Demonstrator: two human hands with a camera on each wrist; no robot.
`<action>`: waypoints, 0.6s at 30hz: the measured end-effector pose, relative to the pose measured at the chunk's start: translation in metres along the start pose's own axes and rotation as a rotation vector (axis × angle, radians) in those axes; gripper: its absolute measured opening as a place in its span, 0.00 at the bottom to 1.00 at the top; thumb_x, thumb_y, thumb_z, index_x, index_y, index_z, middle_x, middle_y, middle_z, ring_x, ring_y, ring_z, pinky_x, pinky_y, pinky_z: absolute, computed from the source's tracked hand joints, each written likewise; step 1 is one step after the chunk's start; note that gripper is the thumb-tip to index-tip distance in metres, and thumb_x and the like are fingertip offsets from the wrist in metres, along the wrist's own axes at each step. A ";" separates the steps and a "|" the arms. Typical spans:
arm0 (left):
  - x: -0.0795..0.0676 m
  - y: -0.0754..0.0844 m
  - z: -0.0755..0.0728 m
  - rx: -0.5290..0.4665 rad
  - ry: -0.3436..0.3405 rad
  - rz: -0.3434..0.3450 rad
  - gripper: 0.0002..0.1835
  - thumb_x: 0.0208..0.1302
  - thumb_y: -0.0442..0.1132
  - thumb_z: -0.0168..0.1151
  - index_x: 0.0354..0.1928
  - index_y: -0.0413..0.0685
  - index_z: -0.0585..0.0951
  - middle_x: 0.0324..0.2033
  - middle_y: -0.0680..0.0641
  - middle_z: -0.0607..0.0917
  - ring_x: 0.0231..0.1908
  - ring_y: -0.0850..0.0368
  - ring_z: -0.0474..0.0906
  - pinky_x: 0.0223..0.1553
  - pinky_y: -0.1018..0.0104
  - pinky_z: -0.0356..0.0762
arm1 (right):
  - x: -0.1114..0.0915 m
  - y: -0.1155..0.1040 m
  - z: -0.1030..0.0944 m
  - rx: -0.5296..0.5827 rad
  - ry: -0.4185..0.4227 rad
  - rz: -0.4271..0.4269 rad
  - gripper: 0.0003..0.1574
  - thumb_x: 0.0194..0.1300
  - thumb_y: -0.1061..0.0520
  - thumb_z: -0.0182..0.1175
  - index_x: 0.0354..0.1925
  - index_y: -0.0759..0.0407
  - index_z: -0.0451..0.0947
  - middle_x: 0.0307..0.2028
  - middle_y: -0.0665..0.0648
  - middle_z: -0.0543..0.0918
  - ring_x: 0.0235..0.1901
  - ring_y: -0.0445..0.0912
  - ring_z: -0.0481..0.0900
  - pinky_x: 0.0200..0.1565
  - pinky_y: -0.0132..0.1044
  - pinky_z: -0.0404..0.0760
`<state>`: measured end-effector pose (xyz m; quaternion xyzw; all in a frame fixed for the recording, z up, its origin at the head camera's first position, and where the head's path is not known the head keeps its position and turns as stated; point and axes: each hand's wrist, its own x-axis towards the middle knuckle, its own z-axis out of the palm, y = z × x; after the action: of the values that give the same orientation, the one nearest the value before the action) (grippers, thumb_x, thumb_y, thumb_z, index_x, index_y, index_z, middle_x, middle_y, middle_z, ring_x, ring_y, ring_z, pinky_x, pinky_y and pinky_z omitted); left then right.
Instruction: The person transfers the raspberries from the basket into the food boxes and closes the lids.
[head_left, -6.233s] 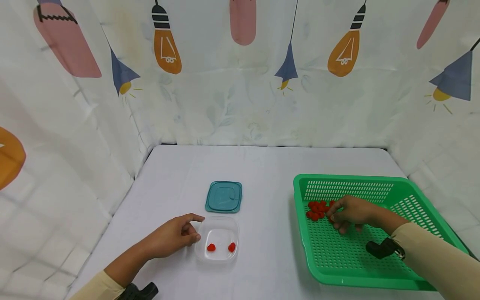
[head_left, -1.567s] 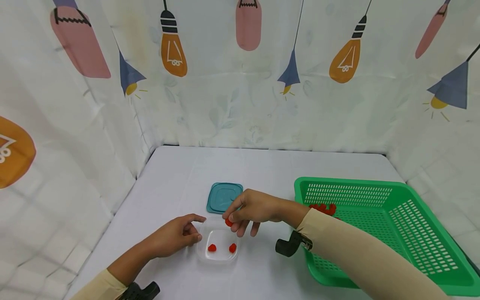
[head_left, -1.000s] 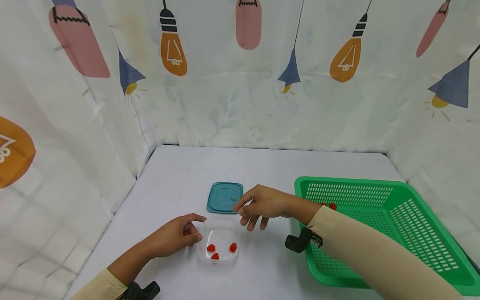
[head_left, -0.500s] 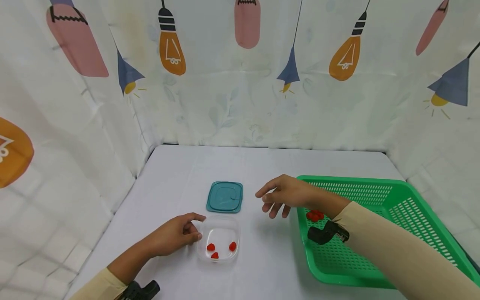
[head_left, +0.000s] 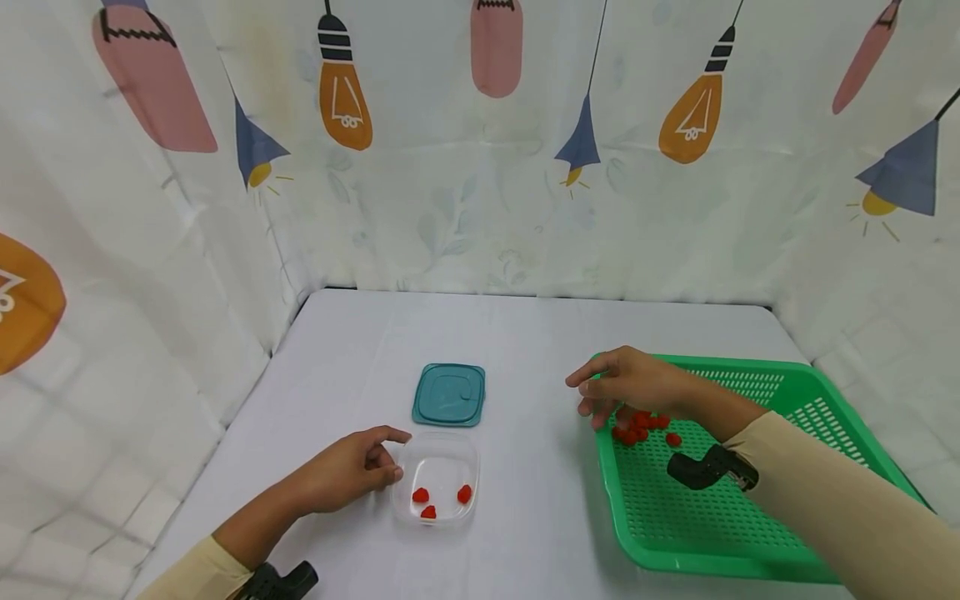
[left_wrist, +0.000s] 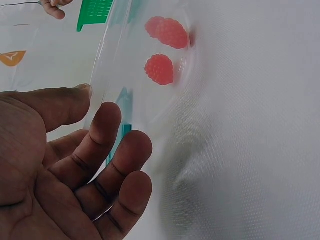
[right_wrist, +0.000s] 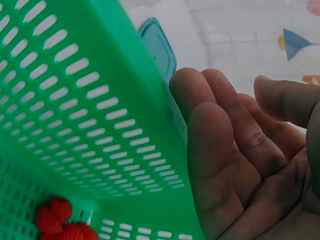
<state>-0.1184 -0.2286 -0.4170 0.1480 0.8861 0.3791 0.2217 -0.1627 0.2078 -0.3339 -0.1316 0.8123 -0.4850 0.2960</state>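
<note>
A clear plastic container (head_left: 438, 467) stands on the table with three red raspberries (head_left: 464, 494) in it. At its left side, my left hand (head_left: 341, 472) touches the rim with thumb and index finger spread along the near corner; the other fingers bend loosely. In the left wrist view the thumb tip meets the rim of the container (left_wrist: 137, 100). My right hand (head_left: 630, 383) hovers over the left rim of the green basket (head_left: 712, 550), fingers loosely bent and nothing between them. Several raspberries (head_left: 637, 427) lie below it in the basket, partly hidden by the hand.
A teal lid (head_left: 450, 394) lies flat just behind the container. The green basket, with slotted walls, takes up the right of the white table (head_left: 525, 333). Printed cloth (head_left: 480, 208) hangs around the back and sides.
Earlier my right hand brought a raspberry from the basket and let it go into the container, making three there. It has since moved right, back over the basket. My left hand has stayed in place.
</note>
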 end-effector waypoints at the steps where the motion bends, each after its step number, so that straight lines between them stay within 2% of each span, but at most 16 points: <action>1: 0.000 0.000 0.000 0.001 0.000 -0.002 0.28 0.68 0.41 0.70 0.66 0.43 0.74 0.30 0.52 0.82 0.32 0.54 0.77 0.30 0.64 0.77 | -0.002 0.002 -0.002 -0.002 0.002 -0.003 0.21 0.75 0.54 0.61 0.62 0.59 0.79 0.43 0.65 0.87 0.39 0.59 0.88 0.34 0.45 0.85; 5: -0.001 0.001 0.000 -0.004 -0.003 -0.003 0.28 0.67 0.41 0.70 0.66 0.42 0.74 0.30 0.52 0.82 0.32 0.54 0.77 0.30 0.64 0.77 | -0.012 0.009 -0.011 -0.020 0.024 -0.007 0.23 0.75 0.53 0.61 0.64 0.60 0.78 0.43 0.64 0.87 0.39 0.61 0.87 0.32 0.42 0.83; 18: 0.001 -0.003 0.000 -0.005 -0.003 -0.005 0.28 0.68 0.41 0.70 0.66 0.44 0.75 0.30 0.51 0.82 0.32 0.54 0.77 0.30 0.64 0.77 | -0.034 0.036 -0.037 -0.038 0.044 0.049 0.29 0.77 0.52 0.59 0.69 0.64 0.72 0.47 0.68 0.85 0.42 0.60 0.85 0.36 0.53 0.86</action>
<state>-0.1191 -0.2300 -0.4195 0.1459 0.8852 0.3807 0.2241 -0.1560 0.2687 -0.3398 -0.1064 0.8308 -0.4648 0.2873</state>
